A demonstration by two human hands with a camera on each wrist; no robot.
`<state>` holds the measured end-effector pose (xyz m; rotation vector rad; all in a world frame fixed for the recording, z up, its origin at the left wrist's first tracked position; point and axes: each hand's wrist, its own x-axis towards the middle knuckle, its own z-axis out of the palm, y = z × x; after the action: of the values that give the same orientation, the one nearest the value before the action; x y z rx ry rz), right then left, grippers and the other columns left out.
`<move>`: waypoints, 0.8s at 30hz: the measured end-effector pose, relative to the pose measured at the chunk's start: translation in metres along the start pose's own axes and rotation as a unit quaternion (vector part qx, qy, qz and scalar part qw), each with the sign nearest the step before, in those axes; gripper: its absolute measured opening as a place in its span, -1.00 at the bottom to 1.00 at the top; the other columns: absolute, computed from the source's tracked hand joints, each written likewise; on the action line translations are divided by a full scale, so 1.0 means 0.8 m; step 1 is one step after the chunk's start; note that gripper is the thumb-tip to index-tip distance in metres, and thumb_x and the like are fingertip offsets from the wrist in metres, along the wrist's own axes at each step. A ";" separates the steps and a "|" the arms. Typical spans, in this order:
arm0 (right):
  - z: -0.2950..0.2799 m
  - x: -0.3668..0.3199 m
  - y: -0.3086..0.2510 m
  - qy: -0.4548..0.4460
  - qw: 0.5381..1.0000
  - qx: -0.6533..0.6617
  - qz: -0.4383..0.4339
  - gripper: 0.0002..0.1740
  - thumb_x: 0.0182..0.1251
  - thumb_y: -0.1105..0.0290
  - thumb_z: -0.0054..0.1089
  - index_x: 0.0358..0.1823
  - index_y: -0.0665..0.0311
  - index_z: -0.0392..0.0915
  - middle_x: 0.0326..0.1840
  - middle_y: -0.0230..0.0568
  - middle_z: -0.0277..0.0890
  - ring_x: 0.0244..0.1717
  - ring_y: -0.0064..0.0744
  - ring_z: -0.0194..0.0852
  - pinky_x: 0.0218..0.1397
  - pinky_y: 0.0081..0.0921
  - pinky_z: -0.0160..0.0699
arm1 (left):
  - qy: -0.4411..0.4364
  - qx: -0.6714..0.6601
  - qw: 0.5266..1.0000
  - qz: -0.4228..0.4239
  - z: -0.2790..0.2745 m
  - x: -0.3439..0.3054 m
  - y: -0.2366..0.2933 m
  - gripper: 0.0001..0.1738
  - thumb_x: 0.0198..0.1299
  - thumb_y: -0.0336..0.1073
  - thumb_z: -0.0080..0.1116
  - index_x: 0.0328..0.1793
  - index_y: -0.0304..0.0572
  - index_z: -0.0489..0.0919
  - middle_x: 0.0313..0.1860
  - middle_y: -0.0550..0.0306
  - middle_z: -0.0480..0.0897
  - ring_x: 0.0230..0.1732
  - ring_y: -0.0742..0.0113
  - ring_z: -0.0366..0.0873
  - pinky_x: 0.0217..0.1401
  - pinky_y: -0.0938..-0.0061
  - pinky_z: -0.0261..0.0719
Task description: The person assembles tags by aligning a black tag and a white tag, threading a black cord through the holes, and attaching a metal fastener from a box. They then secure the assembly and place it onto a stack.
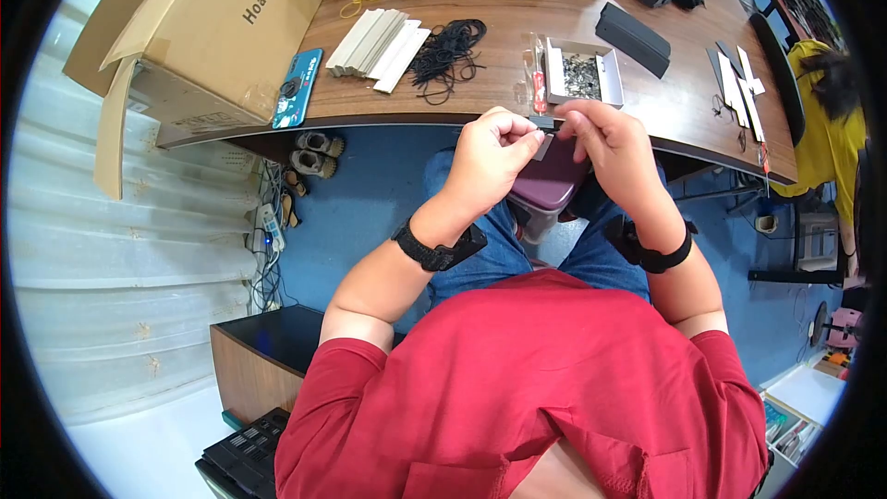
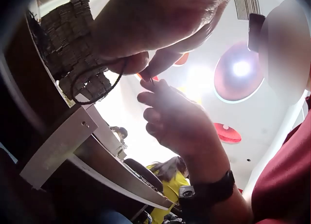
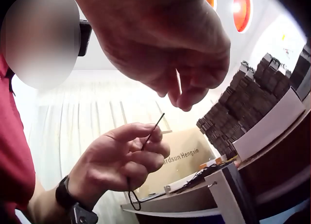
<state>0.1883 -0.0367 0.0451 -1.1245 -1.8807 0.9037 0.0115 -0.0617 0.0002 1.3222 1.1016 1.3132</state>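
My left hand (image 1: pixel 494 155) pinches a thin black cord (image 3: pixel 154 128) between thumb and fingers. One end of the cord sticks up past the fingertips, and a loop of it hangs below the hand. Facing it, my right hand (image 1: pixel 612 143) has loosely bent fingers, with the fingertips close to the cord's upper end and no object visible in them. Under the hands, at the table edge, stands a pale flat piece (image 2: pixel 63 146) with a small hole near its end. The loop overlaps the top of this piece in the left wrist view.
On the table (image 1: pixel 504 46) lie a bundle of black cords (image 1: pixel 448 54), stacked pale strips (image 1: pixel 374 44), a white box of small dark parts (image 1: pixel 610 79) and a dark block (image 1: pixel 633 40). A large cardboard box (image 1: pixel 222 28) stands left. A person in yellow (image 1: pixel 818 143) is at right.
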 end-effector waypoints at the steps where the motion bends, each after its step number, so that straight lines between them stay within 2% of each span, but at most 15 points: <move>1: 0.000 0.000 0.000 0.039 0.998 -0.028 -0.052 -0.81 0.19 0.44 0.25 -0.15 0.25 0.61 -0.43 -0.24 0.56 -0.59 -0.42 0.47 -0.44 -0.55 0.49 | 0.004 -0.011 1.000 -0.002 0.000 0.000 0.000 -0.94 0.18 -0.46 0.25 -0.26 -0.29 0.61 -0.36 0.29 0.55 -0.36 0.62 0.40 -0.29 0.69 0.36; 4: -0.005 0.000 -0.009 0.042 0.983 -0.092 -0.151 -0.76 0.14 0.46 0.29 -0.12 0.23 0.63 -0.37 -0.22 0.57 -0.48 -0.33 0.52 -0.37 -0.50 0.51 | 0.003 -0.035 0.999 -0.021 -0.002 0.000 0.000 -0.93 0.18 -0.45 0.25 -0.24 -0.27 0.60 -0.39 0.30 0.54 -0.39 0.65 0.37 -0.36 0.72 0.31; 7: 0.000 0.004 -0.001 0.052 0.957 -0.135 -0.253 -0.78 0.08 0.48 0.32 -0.19 0.24 0.63 -0.37 -0.21 0.57 -0.42 -0.26 0.55 -0.36 -0.47 0.52 | -0.003 -0.032 0.999 -0.018 -0.001 -0.001 0.004 -0.92 0.18 -0.44 0.25 -0.23 -0.26 0.60 -0.42 0.31 0.53 -0.42 0.67 0.35 -0.42 0.74 0.27; 10: -0.001 0.004 0.008 0.021 0.960 -0.142 -0.240 -0.82 0.06 0.50 0.33 -0.26 0.27 0.63 -0.38 -0.17 0.57 -0.39 -0.23 0.57 -0.34 -0.46 0.53 | -0.019 -0.060 0.995 -0.081 -0.002 -0.003 0.015 -0.91 0.18 -0.43 0.26 -0.23 -0.27 0.60 -0.39 0.32 0.53 -0.42 0.65 0.36 -0.41 0.73 0.28; 13: -0.002 0.002 0.003 0.011 0.985 -0.073 -0.159 -0.87 0.05 0.51 0.33 -0.33 0.29 0.62 -0.41 -0.16 0.56 -0.41 -0.23 0.56 -0.33 -0.46 0.54 | -0.034 -0.070 0.996 -0.045 -0.001 -0.003 0.015 -0.90 0.18 -0.42 0.26 -0.22 -0.28 0.61 -0.36 0.34 0.52 -0.43 0.67 0.34 -0.44 0.74 0.26; 16: -0.004 -0.004 0.008 -0.009 1.000 0.018 0.008 -0.88 0.05 0.52 0.32 -0.34 0.31 0.60 -0.44 -0.15 0.54 -0.45 -0.23 0.55 -0.34 -0.44 0.53 | -0.049 -0.043 0.998 -0.011 -0.005 0.000 0.004 -0.91 0.19 -0.42 0.25 -0.22 -0.27 0.62 -0.37 0.37 0.49 -0.43 0.70 0.32 -0.47 0.76 0.22; 19: -0.003 -0.009 0.004 0.021 0.996 -0.078 -0.049 -0.89 0.04 0.53 0.31 -0.37 0.30 0.59 -0.45 -0.16 0.52 -0.46 -0.21 0.54 -0.37 -0.43 0.52 | -0.032 0.186 0.978 0.092 -0.011 0.002 0.002 -0.89 0.21 -0.41 0.22 -0.20 -0.30 0.60 -0.41 0.36 0.46 -0.49 0.71 0.27 -0.55 0.77 0.16; 20: 0.002 -0.011 0.007 0.053 0.989 -0.106 -0.092 -0.89 0.03 0.53 0.31 -0.38 0.29 0.58 -0.45 -0.18 0.52 -0.46 -0.20 0.54 -0.38 -0.42 0.52 | -0.044 0.044 0.998 -0.016 -0.013 0.002 0.002 -0.88 0.23 -0.40 0.20 -0.19 -0.31 0.59 -0.44 0.36 0.44 -0.52 0.70 0.25 -0.57 0.77 0.14; 21: 0.011 -0.014 0.015 0.084 0.978 -0.134 -0.134 -0.89 0.02 0.53 0.31 -0.39 0.27 0.58 -0.45 -0.19 0.52 -0.46 -0.20 0.54 -0.39 -0.42 0.52 | -0.055 -0.100 0.986 -0.124 -0.015 0.002 0.002 -0.87 0.24 -0.38 0.19 -0.18 -0.31 0.59 -0.46 0.36 0.43 -0.55 0.70 0.23 -0.60 0.76 0.13; 22: 0.019 -0.017 0.021 0.116 0.964 -0.162 -0.176 -0.89 0.01 0.53 0.32 -0.40 0.26 0.58 -0.46 -0.20 0.51 -0.46 -0.19 0.54 -0.40 -0.41 0.52 | -0.064 -0.240 0.942 -0.227 -0.015 0.002 0.002 -0.87 0.25 -0.37 0.17 -0.17 -0.31 0.58 -0.49 0.36 0.41 -0.57 0.69 0.20 -0.62 0.76 0.11; 23: 0.024 -0.020 0.022 0.124 0.951 -0.192 -0.206 -0.89 -0.02 0.52 0.32 -0.45 0.21 0.56 -0.46 -0.25 0.51 -0.46 -0.19 0.54 -0.42 -0.39 0.53 | -0.060 -0.328 0.909 -0.250 -0.014 0.004 -0.003 -0.84 0.30 -0.35 0.11 -0.12 -0.31 0.57 -0.57 0.39 0.36 -0.65 0.69 0.12 -0.68 0.75 0.04; 24: 0.033 -0.024 0.030 0.131 0.943 -0.212 -0.220 -0.88 -0.03 0.50 0.33 -0.45 0.19 0.55 -0.48 -0.28 0.50 -0.47 -0.22 0.54 -0.42 -0.39 0.52 | -0.051 -0.349 0.899 -0.259 -0.011 0.006 -0.005 -0.84 0.30 -0.35 0.10 -0.12 -0.31 0.58 -0.58 0.40 0.35 -0.65 0.69 0.11 -0.67 0.75 0.04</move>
<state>0.1809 -0.0504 0.0082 -0.9437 -2.0296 0.0927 0.0028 -0.0563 -0.0028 0.5026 0.7218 1.0613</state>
